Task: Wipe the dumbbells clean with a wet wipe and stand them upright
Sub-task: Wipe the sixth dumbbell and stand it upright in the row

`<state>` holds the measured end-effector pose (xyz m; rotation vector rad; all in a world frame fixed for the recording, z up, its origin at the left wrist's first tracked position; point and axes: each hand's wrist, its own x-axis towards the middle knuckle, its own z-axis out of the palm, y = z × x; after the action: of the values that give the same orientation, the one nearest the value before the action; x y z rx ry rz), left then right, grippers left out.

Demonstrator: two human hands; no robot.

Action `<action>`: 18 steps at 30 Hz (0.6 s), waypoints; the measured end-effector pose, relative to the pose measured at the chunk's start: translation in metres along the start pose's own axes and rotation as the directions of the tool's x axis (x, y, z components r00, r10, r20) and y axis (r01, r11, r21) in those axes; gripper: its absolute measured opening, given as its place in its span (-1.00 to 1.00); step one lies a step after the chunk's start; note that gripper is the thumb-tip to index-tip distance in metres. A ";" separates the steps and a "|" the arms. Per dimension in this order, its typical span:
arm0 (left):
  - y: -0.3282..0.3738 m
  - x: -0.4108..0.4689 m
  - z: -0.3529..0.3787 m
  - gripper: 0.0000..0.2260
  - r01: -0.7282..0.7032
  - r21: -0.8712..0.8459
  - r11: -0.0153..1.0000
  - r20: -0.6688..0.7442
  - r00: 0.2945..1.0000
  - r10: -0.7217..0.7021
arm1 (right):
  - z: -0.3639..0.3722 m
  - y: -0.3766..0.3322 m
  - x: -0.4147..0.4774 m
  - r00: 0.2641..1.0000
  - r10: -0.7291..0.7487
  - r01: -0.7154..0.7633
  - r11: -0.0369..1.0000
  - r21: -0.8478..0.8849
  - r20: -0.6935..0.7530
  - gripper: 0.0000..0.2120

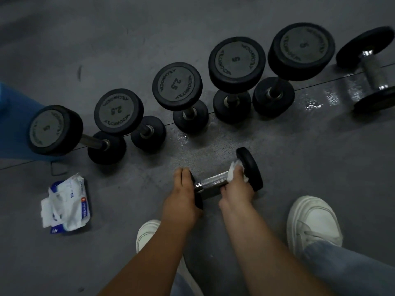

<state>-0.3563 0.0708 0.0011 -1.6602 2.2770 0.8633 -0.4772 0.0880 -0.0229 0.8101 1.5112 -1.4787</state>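
- Sneakers (314,218) flank the lying dumbbell (252,167).
- Wipe pack (72,197) gapes, wipes (48,212) spilling out.
- Left hand (181,197) grips one head (199,200); right hand (237,189) wraps wet wipe (232,173) round the handle (211,180).

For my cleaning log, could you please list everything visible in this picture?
upright dumbbells: five, black, row across the floor
lying dumbbell: one, black with chrome handle, far right
held dumbbell: one, black with chrome handle, lying near centre
wet wipe: one, white, on that handle
wipe pack: one, white and blue, floor left
blue object: one, left edge, unidentifiable
floor: grey, partly wet
shoes: two, white, bottom
left hand: one, grips held dumbbell's left head
right hand: one, presses wet wipe on handle
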 end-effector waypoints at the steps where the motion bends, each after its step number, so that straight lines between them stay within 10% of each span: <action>1: 0.000 -0.001 0.001 -0.15 -0.007 -0.002 1.000 -0.006 1.000 0.007 | -0.003 0.002 -0.004 0.999 -0.035 0.035 0.999 -0.015 0.009 -0.79; 8: 0.001 0.004 -0.002 -0.13 0.014 -0.005 1.000 0.012 1.000 -0.014 | 0.000 -0.009 0.002 1.000 -0.031 0.031 0.967 -0.254 0.005 -0.59; 18: 0.000 0.004 -0.003 -0.16 -0.009 -0.010 1.000 0.004 1.000 0.009 | -0.035 0.013 -0.002 0.958 0.282 -0.287 0.946 0.147 0.057 -0.80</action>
<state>-0.3568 0.0658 0.0018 -1.6524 2.2829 0.8797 -0.4691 0.1245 -0.0296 1.0421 1.2053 -1.3945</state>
